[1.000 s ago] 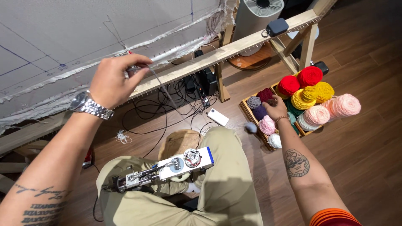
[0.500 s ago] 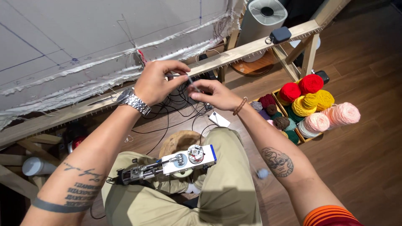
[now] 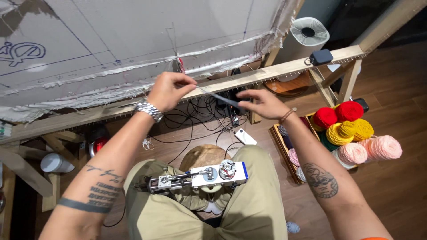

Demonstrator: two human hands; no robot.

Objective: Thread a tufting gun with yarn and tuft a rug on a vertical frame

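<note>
Pinched in your left hand (image 3: 168, 91), the dark strand (image 3: 219, 98) runs across the frame's middle, sloping down-right to your right hand (image 3: 262, 103), whose grip closes on its other end. Below, the tufting gun (image 3: 195, 177) lies lengthwise across your lap.

The left hand (image 3: 168, 90) and right hand (image 3: 262, 103) pinched a dark strand of yarn (image 3: 220, 98) taut between them before the wooden frame (image 3: 284, 66) stretched with pale cloth (image 3: 133, 40). A tufting gun (image 3: 195, 177) lay across the person's lap; yarn balls (image 3: 351, 126) filled a crate on the floor.
</note>
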